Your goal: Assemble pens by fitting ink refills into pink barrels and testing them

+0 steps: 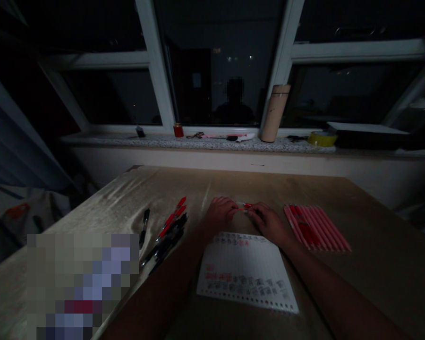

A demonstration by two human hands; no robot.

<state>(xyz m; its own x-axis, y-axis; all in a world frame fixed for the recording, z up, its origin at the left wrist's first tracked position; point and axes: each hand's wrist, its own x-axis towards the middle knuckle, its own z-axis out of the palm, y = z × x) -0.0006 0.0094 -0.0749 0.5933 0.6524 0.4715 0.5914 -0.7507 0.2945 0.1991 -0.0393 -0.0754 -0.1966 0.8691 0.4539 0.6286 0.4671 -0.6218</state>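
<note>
Beyond the top edge of a lined notebook sheet (246,267), my left hand (219,212) and my right hand (269,222) meet, fingertips pinched. Between them runs a thin red pen (241,209), its ends hidden by the fingers. Just behind it another red piece (247,205) shows, too small to make out. Rows of black and red scribbles cover parts of the sheet. To the right of my right hand lies a row of several pink pens (324,229), with darker red ones (306,231) at its left side.
Left of my left arm lie several black pens (168,243), red pens (172,219) and a separate black pen (145,224). A blurred-out patch covers the table's near left. On the windowsill (233,145) stand a tall flask (276,113), a small red jar (178,130) and yellow tape (321,139).
</note>
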